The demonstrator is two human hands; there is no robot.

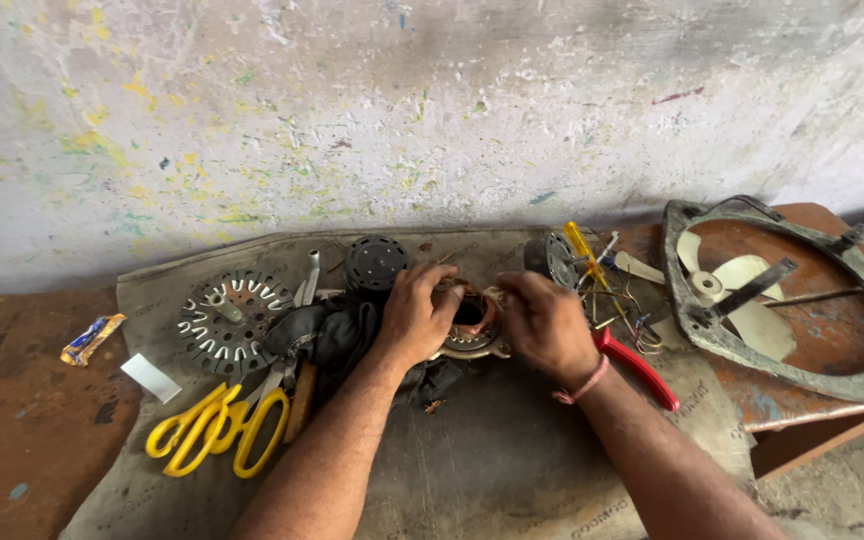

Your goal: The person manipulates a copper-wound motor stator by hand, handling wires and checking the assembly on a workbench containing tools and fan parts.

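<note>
A round motor stator with copper windings (pixel 472 322) lies on a grey mat (pixel 492 450) in the middle. My left hand (pixel 414 315) grips its left side, fingers curled over the windings. My right hand (pixel 544 322) holds the right side, fingertips on the rim; a pink band circles that wrist. Loose coloured wires (pixel 624 318) trail off to the right of the stator.
Yellow-handled scissors (pixel 220 428) and a slotted metal disc (pixel 228 318) lie at left, beside a black cloth (pixel 337 335). A black motor cap (pixel 376 264), yellow screwdriver (pixel 584 246) and red-handled pliers (pixel 640 370) lie nearby. A fan frame with cream blades (pixel 782 300) sits right. A paint-spattered wall rises behind.
</note>
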